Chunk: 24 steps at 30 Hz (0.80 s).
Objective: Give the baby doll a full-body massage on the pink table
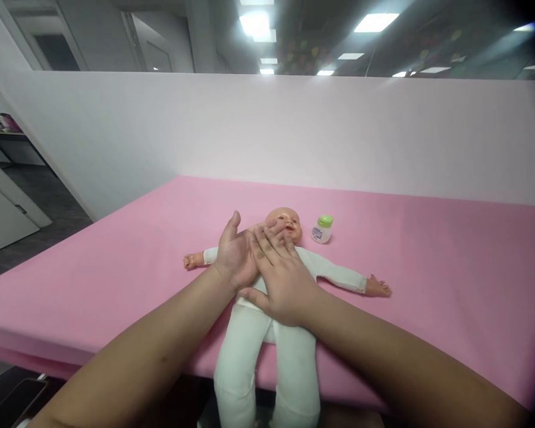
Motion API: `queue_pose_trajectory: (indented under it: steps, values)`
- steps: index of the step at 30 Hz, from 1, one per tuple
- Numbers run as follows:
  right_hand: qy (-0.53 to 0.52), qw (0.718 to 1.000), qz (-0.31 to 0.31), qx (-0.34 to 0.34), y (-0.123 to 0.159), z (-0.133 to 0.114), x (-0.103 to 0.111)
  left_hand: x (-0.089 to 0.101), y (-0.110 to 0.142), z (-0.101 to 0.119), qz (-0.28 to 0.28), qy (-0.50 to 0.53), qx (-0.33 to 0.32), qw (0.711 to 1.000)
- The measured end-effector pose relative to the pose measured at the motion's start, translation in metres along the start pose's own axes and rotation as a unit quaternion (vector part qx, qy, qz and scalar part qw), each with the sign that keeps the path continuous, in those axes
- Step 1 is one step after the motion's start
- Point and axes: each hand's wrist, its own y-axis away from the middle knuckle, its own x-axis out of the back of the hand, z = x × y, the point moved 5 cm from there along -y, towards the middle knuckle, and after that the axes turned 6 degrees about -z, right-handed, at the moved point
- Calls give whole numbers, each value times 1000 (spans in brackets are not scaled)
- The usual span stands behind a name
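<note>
A baby doll (289,380) in a white cloth body lies on its back, its arms spread and its legs hanging over the table's front edge. Above its chest, my left hand (239,255) is turned palm up with the thumb and fingers stretched out. My right hand (285,279) lies palm down across the left hand's fingers, its own fingers straight and its thumb apart. Neither hand holds an object. Together they hide most of the doll's torso and part of its chin. Beside the doll's head stands a small clear bottle (321,233) with a green cap and printed label.
Pink cloth covers the table (450,267). A white wall (339,131) rises along its back, with dark glass (312,53) reflecting ceiling lights above. At far left are a white door (4,205) and a dark desk (9,135). A dark flat object (15,398) is at lower left.
</note>
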Motion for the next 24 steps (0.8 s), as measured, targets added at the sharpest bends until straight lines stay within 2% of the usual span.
queue_pose_trajectory:
  steps: [4, 7, 11, 13, 19, 24]
  values:
    - [-2, 1000, -23, 7, 0, -1, -2, 11, -3, 15, 24, -15, -35, 999]
    - [-10, 997, -49, 52, 1, -6, -1, 18, -5, 23, 45, -26, -48, 997]
    - [-29, 989, -70, 127, 5, -13, -1, 23, -8, 20, 74, -19, -9, 997]
    - [-37, 988, -63, 138, 6, -14, -1, 22, -9, 15, 69, -10, 18, 997]
    - [-17, 995, -30, 98, 5, -10, 0, 14, -8, 5, 20, -1, 55, 998]
    - [-3, 998, -30, 60, 3, -4, 0, 15, -8, 5, 0, 1, 50, 999]
